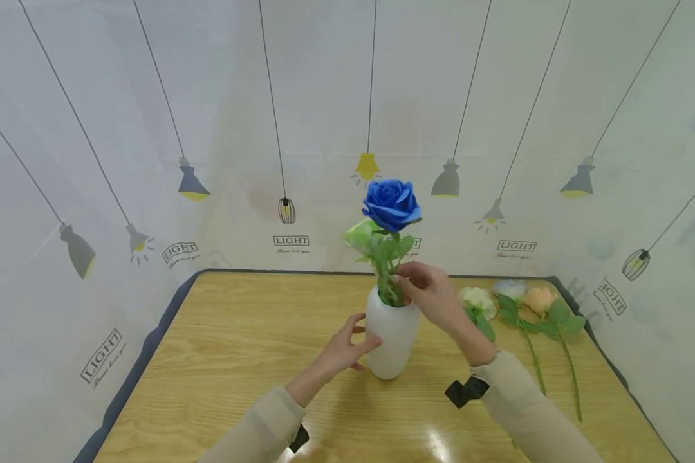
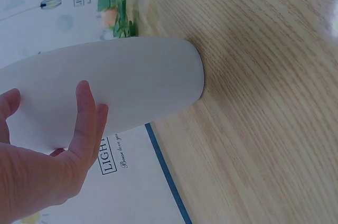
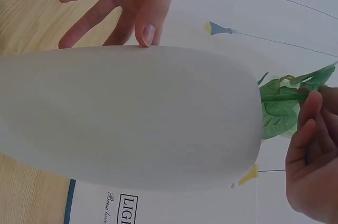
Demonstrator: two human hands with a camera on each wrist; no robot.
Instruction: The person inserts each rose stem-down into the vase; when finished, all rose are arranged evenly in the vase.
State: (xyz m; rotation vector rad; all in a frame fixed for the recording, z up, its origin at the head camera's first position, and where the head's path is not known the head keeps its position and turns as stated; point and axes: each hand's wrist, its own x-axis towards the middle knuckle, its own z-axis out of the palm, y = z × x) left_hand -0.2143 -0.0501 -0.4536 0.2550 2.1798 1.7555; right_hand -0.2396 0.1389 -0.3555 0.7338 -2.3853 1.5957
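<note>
- The vase is white, matt and smooth, egg-like with a narrow mouth, and stands upright near the middle of the table
- The table is pale wood with a clear grain, glossy enough to catch glare at its near edge, and has a dark blue rim
- Two flowers stand in the vase: a blue rose with layered, cloth-like petals, and a pale green bloom just behind it to the left; broad green leaves crowd the mouth
- The left hand is spread, fingers straight and relaxed, its thumb tip touching the vase's side; the left wrist view shows fingers laid against the white wall
- The right hand curls at the vase mouth, finger and thumb pinching the rose's green stem just above the rim
- Three more flowers lie flat on the table to the right, well apart from the vase: a white one, a pale bluish one and a peach one, each with a thin green stem and leaves
- The backdrop is a smooth white sheet printed with hanging lamps in grey and yellow; the word "LIGHT" in boxed capitals repeats along it, with a line of script beneath too small to read
- Both sleeves are beige, each with a small black device at the wrist
</note>
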